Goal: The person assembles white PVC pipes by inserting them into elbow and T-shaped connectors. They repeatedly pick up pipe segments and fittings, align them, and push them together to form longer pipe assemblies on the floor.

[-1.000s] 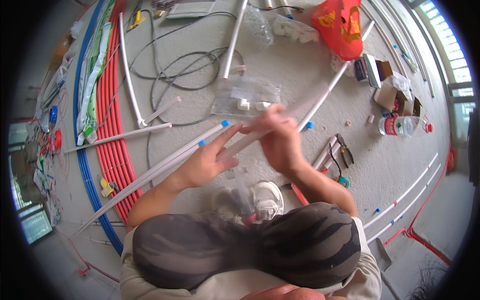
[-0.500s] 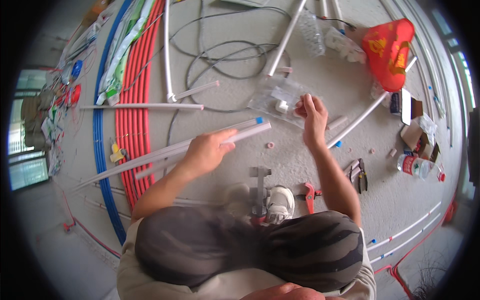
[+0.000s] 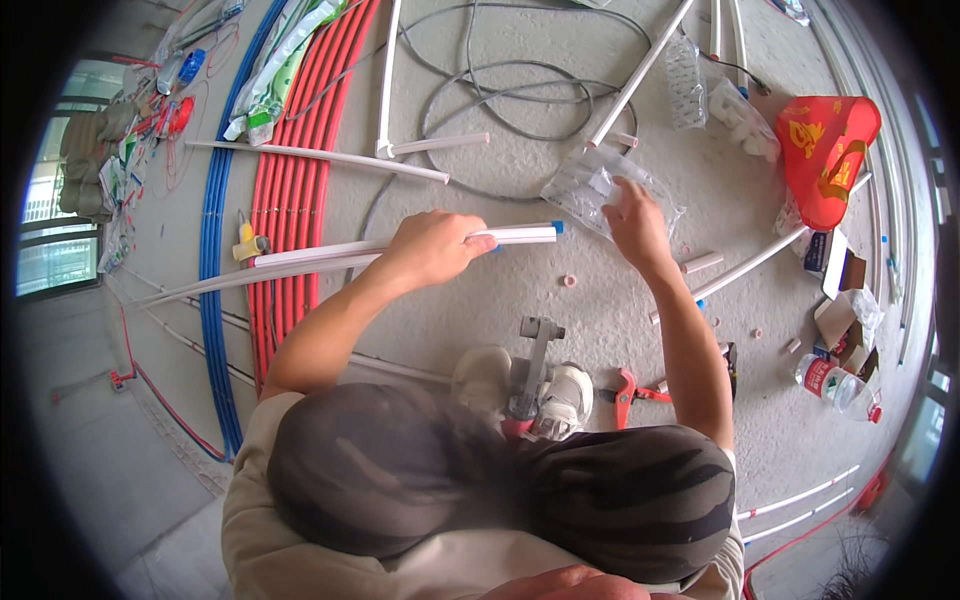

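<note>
Left hand (image 3: 435, 248) now closed around the white pipes (image 3: 525, 236), fingers lying straighter a half-second ago, pipes reaching across the red tubes (image 3: 290, 200), right hand (image 3: 640, 228) still over the clear bag (image 3: 582, 188), its grip impossible to tell

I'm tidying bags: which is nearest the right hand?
The flat clear bag, partly covered by the right hand; others, such as the red bag, lie farther away.

Grey floor (image 3: 600, 325), clear plastic bag (image 3: 583, 185), red pipes (image 3: 292, 200), blue pipes (image 3: 213, 240)
</note>
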Available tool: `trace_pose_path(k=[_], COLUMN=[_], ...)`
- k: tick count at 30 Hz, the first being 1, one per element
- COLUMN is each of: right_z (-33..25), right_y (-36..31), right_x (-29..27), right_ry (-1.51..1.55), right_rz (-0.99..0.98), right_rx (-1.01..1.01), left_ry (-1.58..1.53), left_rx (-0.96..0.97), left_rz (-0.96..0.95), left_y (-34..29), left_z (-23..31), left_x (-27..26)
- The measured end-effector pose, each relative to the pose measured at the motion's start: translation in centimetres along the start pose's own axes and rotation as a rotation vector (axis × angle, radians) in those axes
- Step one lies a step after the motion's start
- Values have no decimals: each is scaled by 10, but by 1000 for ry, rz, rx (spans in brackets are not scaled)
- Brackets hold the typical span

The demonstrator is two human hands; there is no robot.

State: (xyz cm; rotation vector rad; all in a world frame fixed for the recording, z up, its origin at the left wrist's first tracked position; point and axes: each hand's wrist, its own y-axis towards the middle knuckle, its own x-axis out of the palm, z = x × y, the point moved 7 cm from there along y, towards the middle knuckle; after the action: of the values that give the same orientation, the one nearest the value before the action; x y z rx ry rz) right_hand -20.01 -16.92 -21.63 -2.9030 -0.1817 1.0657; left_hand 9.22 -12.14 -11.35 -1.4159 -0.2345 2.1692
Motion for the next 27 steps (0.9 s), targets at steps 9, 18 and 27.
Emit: trace_pose_path(k=[9,18,27], right_z=[-46,-108,-90], right_y=[-146,-180,-184], right_x=[-5,-17,-9], right_ry=[989,681,1132], right_rz=[-308,-108,-207], right_rx=[327,211,392], left_ry=[-149,-120,-317], left_rx=[423,811,841], left_rz=[-29,83,223], left_y=[-12,-40,-52], left_z=[51,106,91], left_x=[30,38,10])
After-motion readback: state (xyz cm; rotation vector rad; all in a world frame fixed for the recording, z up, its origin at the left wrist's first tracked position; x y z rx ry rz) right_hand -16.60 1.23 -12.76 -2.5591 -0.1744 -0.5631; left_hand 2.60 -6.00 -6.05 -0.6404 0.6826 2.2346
